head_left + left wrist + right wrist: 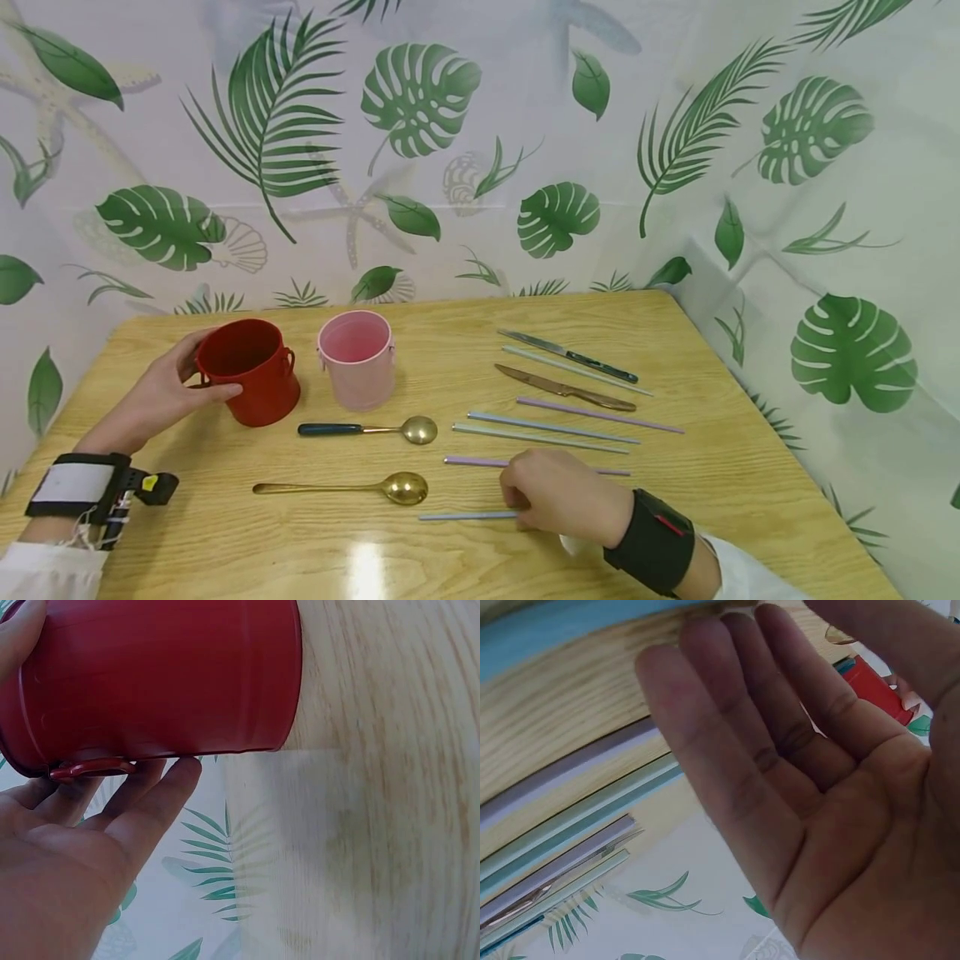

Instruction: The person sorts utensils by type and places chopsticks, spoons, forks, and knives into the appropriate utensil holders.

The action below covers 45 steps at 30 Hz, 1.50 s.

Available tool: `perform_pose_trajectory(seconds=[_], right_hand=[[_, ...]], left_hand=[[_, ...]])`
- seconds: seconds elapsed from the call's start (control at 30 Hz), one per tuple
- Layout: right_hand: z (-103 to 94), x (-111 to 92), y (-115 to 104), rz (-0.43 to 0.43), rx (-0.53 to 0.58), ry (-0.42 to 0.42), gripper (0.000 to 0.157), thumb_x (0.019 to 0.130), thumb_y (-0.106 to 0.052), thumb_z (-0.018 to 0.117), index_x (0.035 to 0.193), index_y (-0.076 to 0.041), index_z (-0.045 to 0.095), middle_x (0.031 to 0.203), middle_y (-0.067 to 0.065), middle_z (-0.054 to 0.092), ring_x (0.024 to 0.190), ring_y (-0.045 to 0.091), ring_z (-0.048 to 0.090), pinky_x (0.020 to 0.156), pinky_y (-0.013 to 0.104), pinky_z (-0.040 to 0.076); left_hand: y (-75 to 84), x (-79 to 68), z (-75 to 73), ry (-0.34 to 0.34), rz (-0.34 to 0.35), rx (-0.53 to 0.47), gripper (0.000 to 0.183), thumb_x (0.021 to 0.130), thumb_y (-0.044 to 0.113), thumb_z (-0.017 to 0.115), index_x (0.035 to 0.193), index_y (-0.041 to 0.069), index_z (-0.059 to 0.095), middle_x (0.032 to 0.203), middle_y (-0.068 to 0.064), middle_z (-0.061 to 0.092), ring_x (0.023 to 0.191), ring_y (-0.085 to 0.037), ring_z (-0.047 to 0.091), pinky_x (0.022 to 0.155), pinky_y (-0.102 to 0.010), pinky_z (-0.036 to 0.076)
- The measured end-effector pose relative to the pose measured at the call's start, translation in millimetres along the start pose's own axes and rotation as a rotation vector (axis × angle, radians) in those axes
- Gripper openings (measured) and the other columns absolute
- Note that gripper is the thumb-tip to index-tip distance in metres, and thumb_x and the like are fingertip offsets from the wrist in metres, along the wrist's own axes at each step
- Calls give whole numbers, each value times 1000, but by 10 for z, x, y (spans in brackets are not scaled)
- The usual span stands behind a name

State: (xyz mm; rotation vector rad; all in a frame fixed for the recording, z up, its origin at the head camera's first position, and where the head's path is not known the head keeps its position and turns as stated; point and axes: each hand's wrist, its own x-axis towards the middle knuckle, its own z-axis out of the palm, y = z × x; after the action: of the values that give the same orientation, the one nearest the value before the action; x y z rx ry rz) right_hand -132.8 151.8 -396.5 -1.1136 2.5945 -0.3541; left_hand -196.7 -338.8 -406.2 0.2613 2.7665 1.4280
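Observation:
At the left of the head view my left hand (168, 379) holds a small red bucket (266, 392), the thumb across its near side. Its other fingers lie along the bucket wall (157, 682) by a small handle loop in the left wrist view. My right hand (562, 492), low in the head view, pinches a blue chopstick (465, 516) lying near the table's front. In the right wrist view the fingertips are right at this chopstick (570, 634), and the thumb tip is out of frame. The palm partly hides the chopstick's right part in the head view.
A pink bucket (360, 379) stands beside the red one. Two spoons (406, 488) lie in front of the buckets. Several chopsticks (540, 437) and two knives (566, 388) lie right of centre on the wooden table (225, 550). A leaf-print cloth (465, 242) hangs behind.

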Motion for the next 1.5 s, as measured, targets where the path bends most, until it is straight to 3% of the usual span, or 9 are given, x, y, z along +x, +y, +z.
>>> perform_pose_trajectory(seconds=[0.57, 0.9, 1.5], right_hand=[[46, -35, 17, -30, -21, 30, 26, 73, -2, 82, 70, -15, 60, 65, -7, 54, 58, 6, 43, 53, 23, 37], [70, -24, 33, -36, -20, 27, 28, 80, 7, 72, 70, -13, 55, 65, -8, 41, 59, 6, 32, 54, 23, 29], [-93, 5, 25, -28, 12, 51, 21, 85, 3, 64, 75, -13, 56, 68, -7, 45, 60, 7, 35, 56, 24, 32]], left_hand=[[-32, 4, -6, -9, 2, -3, 91, 87, 29, 74, 153, 0, 19, 148, -33, 34, 131, -54, 31, 97, -78, 34], [-41, -1, 6, -7, 16, 2, 89, 88, 27, 73, 153, -1, 19, 147, -32, 35, 131, -53, 32, 96, -77, 36], [-42, 7, -6, -5, 21, 0, 89, 87, 25, 74, 153, -1, 20, 146, -32, 36, 131, -54, 31, 97, -79, 33]])
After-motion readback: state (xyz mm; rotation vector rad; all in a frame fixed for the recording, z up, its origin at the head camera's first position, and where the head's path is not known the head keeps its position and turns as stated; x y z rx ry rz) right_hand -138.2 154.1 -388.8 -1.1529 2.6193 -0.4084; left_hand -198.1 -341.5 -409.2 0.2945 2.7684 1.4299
